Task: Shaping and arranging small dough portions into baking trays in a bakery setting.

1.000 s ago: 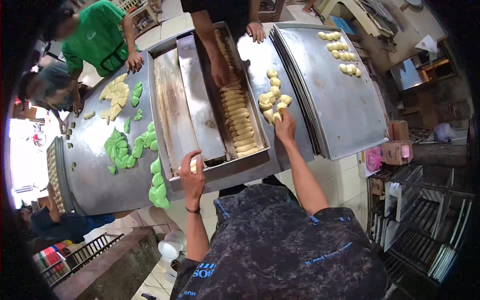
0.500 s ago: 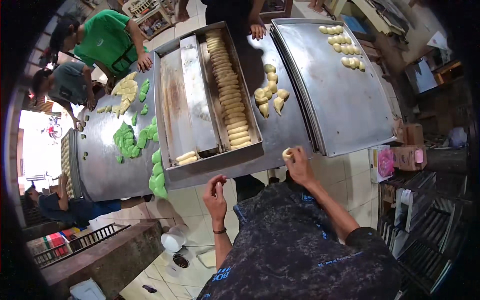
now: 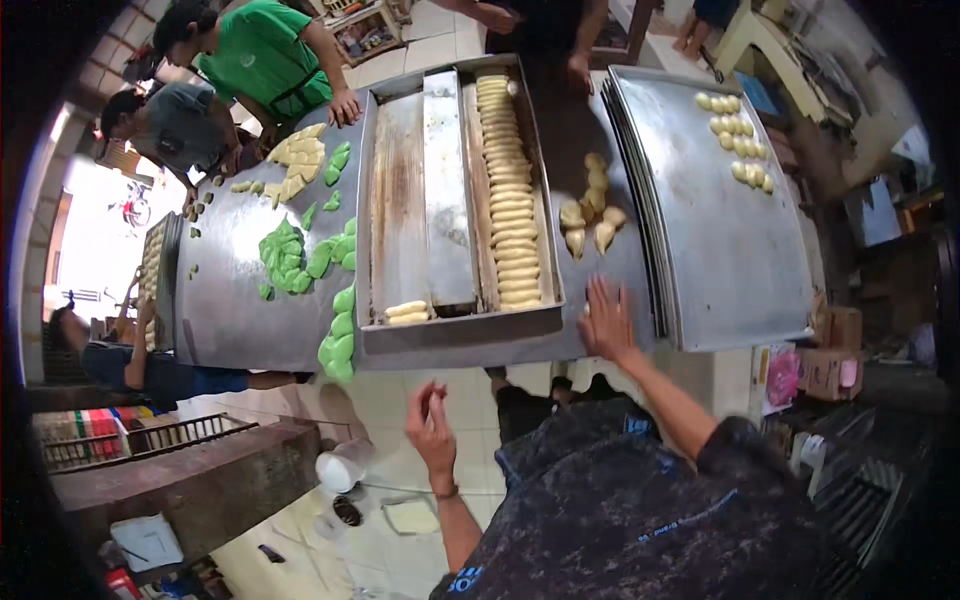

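My right hand (image 3: pixel 607 325) lies flat on the metal table (image 3: pixel 470 346), fingers stretched out and slightly blurred. A bit of pale dough shows at its left edge; the rest of that piece is hidden under the hand. Just beyond it sit several pale yellow dough pieces (image 3: pixel 597 180), some with pointed ends. In front of the table edge my left hand (image 3: pixel 430 432) hangs in the air, fingers loosely bent and nothing seen in them. A large metal pan (image 3: pixel 397 200) left of my right hand holds a long row of dough rolls (image 3: pixel 512 205) and a short stack at its near left corner.
Stacked flat trays (image 3: pixel 715 245) stand on the right, the top one bearing small dough rows (image 3: pixel 735 140). Green dough (image 3: pixel 285 258) and pale dough pieces (image 3: pixel 300 160) lie at the left. Co-workers stand at the far and left sides, one in a green shirt (image 3: pixel 262 60).
My right hand has gone from holding a dough piece near the table edge to lying flat on the table. The view has shifted, so the pan and trays appear further right and lower.
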Demonstrator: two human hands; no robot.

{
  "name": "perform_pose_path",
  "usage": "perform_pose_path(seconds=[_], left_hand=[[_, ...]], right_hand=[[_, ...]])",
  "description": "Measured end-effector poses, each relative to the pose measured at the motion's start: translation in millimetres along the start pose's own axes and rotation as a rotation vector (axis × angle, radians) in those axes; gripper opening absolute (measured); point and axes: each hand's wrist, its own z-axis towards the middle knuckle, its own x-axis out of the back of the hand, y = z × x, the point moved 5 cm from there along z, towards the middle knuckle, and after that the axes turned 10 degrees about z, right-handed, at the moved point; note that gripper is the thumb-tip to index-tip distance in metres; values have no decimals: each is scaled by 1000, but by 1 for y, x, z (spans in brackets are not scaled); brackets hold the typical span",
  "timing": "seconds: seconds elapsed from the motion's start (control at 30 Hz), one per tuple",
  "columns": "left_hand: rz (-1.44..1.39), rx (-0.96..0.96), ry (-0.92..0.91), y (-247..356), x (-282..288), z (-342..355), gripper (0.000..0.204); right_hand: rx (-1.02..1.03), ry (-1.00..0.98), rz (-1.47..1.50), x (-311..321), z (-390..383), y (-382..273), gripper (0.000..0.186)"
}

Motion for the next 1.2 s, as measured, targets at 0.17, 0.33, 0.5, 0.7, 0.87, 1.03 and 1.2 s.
perform_pose_path(seconds=[0.17, 0.33, 0.5, 0.7, 0.87, 1.03, 1.2], left_hand=[[-71, 353, 8, -48, 9, -28, 25], [46, 163, -109, -25, -6, 24, 25], [49, -38, -200, 19, -7, 76, 25], [-54, 109, -183, -5, 24, 114, 25], [-136, 148, -255, -43, 36, 153, 26], [-154, -19, -96, -56, 13, 221, 36], [-256, 187, -605, -93, 2, 282, 30]], right_hand=[[-15, 58, -46, 6, -60, -19, 64], [-377, 124, -287, -2, 78, 45, 57], [-424, 132, -584, 9, 92, 61, 60], [-152, 297, -99, 23, 18, 10, 47], [-564, 274, 505, 73, 74, -33, 28], [-151, 97, 762, 72, 185, -195, 29], [18, -272, 736, 6, 248, -284, 33]])
